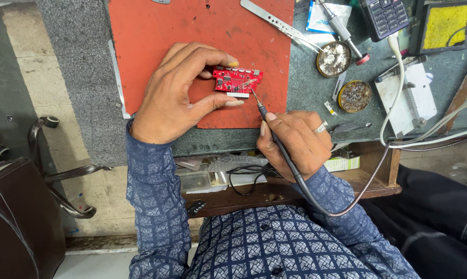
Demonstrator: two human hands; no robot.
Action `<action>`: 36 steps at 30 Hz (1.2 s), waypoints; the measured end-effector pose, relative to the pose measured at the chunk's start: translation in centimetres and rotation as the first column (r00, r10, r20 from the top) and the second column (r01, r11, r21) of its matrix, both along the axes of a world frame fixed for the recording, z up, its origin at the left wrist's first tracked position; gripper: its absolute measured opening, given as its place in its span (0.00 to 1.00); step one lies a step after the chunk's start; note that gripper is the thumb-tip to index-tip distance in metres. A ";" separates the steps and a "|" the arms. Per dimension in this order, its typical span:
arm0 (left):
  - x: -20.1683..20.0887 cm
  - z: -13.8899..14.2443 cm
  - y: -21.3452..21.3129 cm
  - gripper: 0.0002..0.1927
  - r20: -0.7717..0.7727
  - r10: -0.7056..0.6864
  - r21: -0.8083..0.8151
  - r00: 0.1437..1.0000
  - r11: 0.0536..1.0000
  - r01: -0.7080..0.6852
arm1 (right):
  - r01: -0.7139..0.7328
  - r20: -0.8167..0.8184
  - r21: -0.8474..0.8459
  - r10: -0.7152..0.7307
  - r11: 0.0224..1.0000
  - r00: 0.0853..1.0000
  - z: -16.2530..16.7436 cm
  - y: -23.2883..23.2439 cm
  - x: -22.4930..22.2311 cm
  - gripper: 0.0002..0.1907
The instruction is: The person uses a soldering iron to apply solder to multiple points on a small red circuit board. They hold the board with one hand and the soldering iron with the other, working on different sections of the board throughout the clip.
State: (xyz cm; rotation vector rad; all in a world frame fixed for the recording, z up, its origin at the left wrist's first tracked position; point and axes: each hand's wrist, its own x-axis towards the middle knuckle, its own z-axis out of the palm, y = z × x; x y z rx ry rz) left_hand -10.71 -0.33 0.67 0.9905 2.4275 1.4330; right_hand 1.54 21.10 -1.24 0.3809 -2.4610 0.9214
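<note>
Left hand: the left hand [174,95] lies palm down on the red mat [156,31], fingers curled around the small red circuit board [237,80] and grasping it.
Board position: the board lies flat on the mat near its right edge, pinched between the index fingertip [232,61] on its upper edge and the thumb tip [234,103] just below its lower edge; the other fingers arch above the board's left end.
Board detail: a white strip runs along its lower edge and fine metal leads cross its right half; the small parts on it are too small to tell apart.
Right hand: the right hand [295,140] is clenched around a thin black soldering iron [267,121], held like a pen, thumb and index near the front of the shaft.
Iron tip: it points up and left and seems to touch the board's lower right corner, though real contact is hard to judge at this size.
Cable: the iron's grey cable [342,206] loops below the wrist and runs up to the right.
Ring: a silver ring [322,127] sits on a right-hand finger.
Nearby: two round tins [334,58] of dull residue lie right of the mat, well apart from the board; metal tweezers [274,20] lie across the mat's upper right corner.
Sleeves: both arms wear a blue patterned shirt [274,243].
</note>
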 end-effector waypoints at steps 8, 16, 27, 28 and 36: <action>0.0 -0.1 0.1 0.26 -0.004 0.003 0.002 1.000 1.000 -0.003 | -0.005 0.008 -0.012 0.005 1.000 1.000 0.1 0.0 0.0 0.12; -0.1 -0.2 -0.1 0.25 -0.004 -0.006 0.020 1.000 1.000 0.006 | 0.004 0.018 -0.007 -0.004 1.000 1.000 0.2 -0.2 0.2 0.12; 0.0 -0.1 -0.2 0.24 -0.024 0.002 0.002 1.000 1.000 -0.002 | 0.017 0.003 -0.001 -0.017 1.000 1.000 0.0 -0.3 0.1 0.11; 0.0 -0.1 -0.2 0.24 -0.025 0.004 0.001 1.000 1.000 -0.004 | 0.019 0.003 0.001 -0.019 1.000 1.000 0.0 -0.4 0.1 0.11; 0.0 -0.3 -0.1 0.25 -0.024 0.000 0.009 1.000 1.000 0.000 | 0.016 0.009 -0.007 -0.016 1.000 1.000 0.2 -0.3 0.2 0.11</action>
